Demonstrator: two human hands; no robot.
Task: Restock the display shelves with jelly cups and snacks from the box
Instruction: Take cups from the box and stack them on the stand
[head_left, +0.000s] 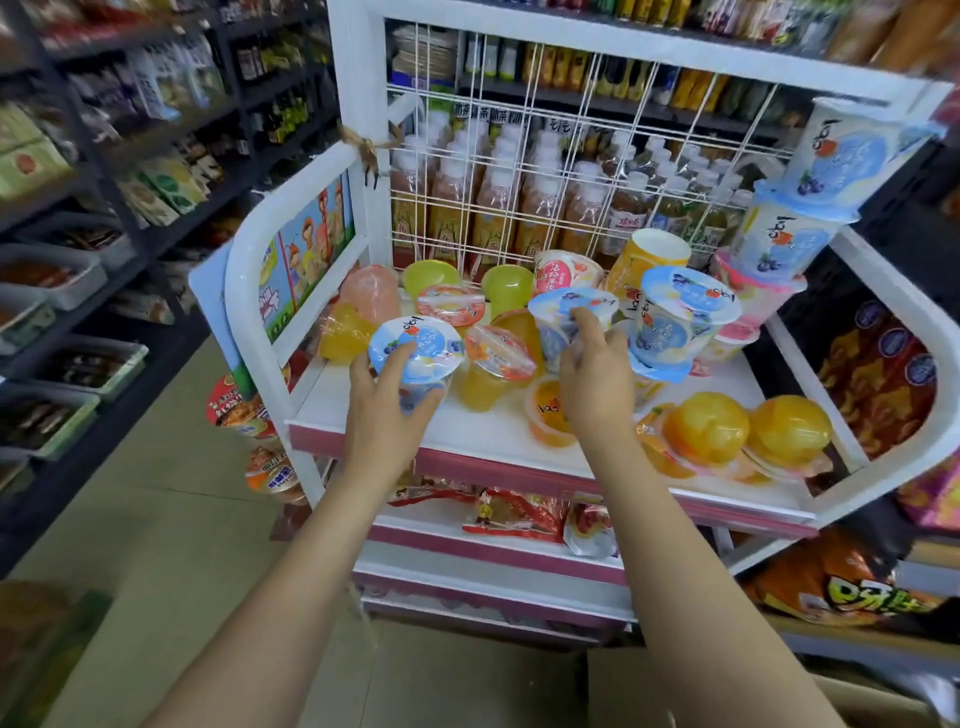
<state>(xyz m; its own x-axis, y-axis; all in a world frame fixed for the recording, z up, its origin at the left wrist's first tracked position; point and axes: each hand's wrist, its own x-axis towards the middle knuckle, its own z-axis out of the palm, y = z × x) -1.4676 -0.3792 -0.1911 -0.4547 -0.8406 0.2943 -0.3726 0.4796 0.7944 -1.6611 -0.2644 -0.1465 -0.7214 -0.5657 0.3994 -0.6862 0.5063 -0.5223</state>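
1. The fingers (415, 397) of the left hand (387, 415) are curled around the wall of a blue-lidded jelly cup (415, 349), which is held upright just above the front of the top shelf (478, 431).
2. The fingers (584, 325) of the right hand (597, 384) are pinched on the rim of a second blue jelly cup (571, 306), which is gripped among the other cups in the middle of the shelf.
3. Just beside the right hand, a taller blue cup (685, 317) is seen standing on other cups, and an orange-lidded cup (496, 358) lies tilted between the two hands.
4. Round orange jellies (709, 426) are laid at the front right of the shelf; green and pink domed ones (431, 278) are gathered at the back left.
5. A stack of blue and pink cups (810, 208) is piled at the right rear corner against the wire grid (545, 156).
6. Red snack packets (519, 512) are seen on the lower shelf of the white rack (260, 270).
7. A corner of a cardboard box (727, 691) is visible at the bottom edge, below the right forearm.
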